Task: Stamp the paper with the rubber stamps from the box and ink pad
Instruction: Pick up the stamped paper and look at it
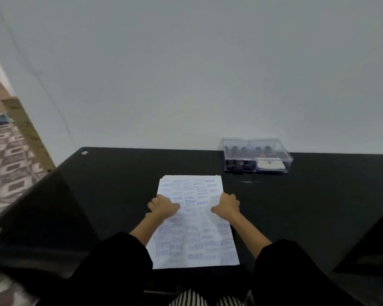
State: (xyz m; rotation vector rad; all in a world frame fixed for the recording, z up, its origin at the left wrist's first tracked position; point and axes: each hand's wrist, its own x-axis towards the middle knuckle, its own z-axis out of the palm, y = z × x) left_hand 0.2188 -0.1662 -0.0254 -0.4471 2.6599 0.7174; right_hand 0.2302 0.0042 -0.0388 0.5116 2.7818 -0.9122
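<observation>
Black table (119, 184) bears paper (192, 239); white wall (186, 74)

A plain pale wall (186, 62) fills most of the view, evenly lit. Against it stands a glossy black table (119, 173) (a small metal fitting (84, 153) at its far left corner). At left, the floor (7, 164) shows grey-and-white patterned tiles.

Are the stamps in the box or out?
In. Dark stamps show through the walls of the clear box, lined up inside its compartments.
</observation>
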